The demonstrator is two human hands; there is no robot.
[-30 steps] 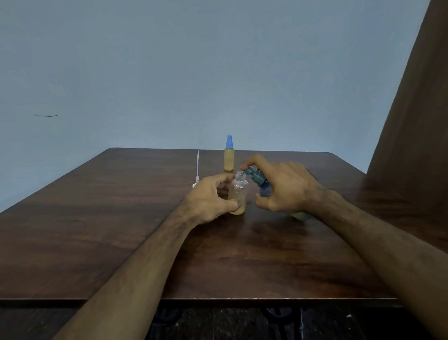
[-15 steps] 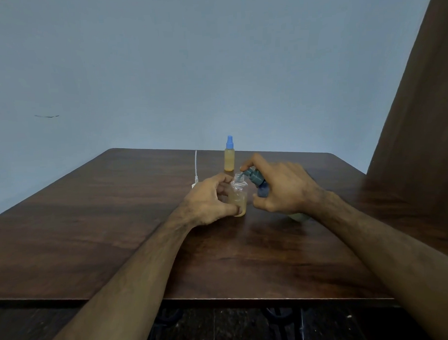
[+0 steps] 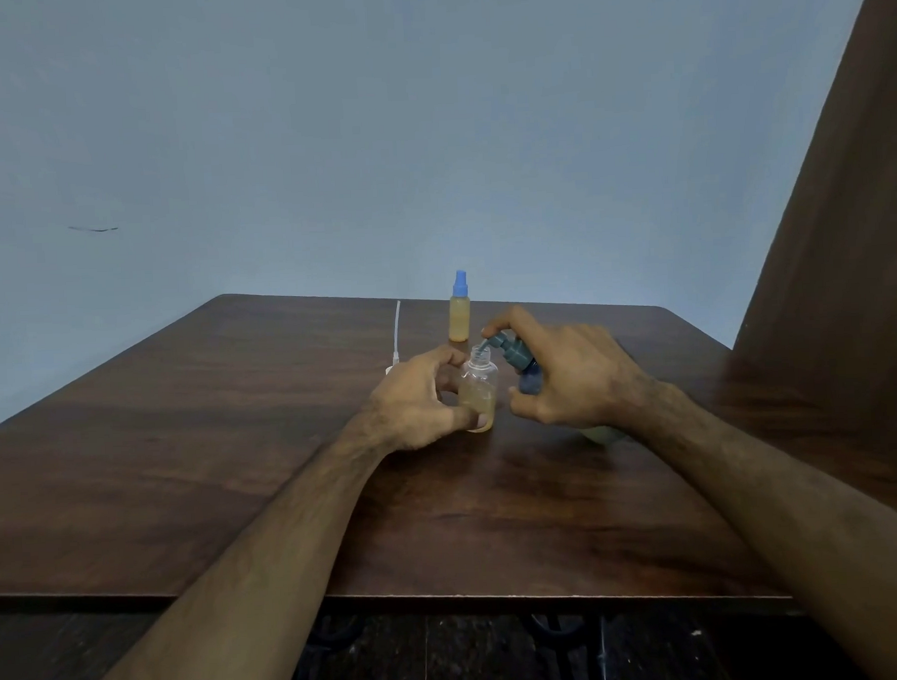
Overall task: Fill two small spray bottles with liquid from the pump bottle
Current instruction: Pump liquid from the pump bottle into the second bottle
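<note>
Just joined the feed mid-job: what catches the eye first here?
At the table's centre, the left hand grips an open small bottle, part full of amber liquid. The right hand tilts the teal pump bottle's nozzle over its mouth. Behind stands a blue-capped spray bottle, filled.

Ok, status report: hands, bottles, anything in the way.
Left hand holds open spray bottle, part filled. Right hand grips pump bottle, nozzle at its mouth. Capped spray bottle behind, full. Nothing blocking.

place: plain indoor room — kind unclear | cues: bare blue wall [image 3: 324,139]; dark wooden table [image 3: 184,454]
</note>
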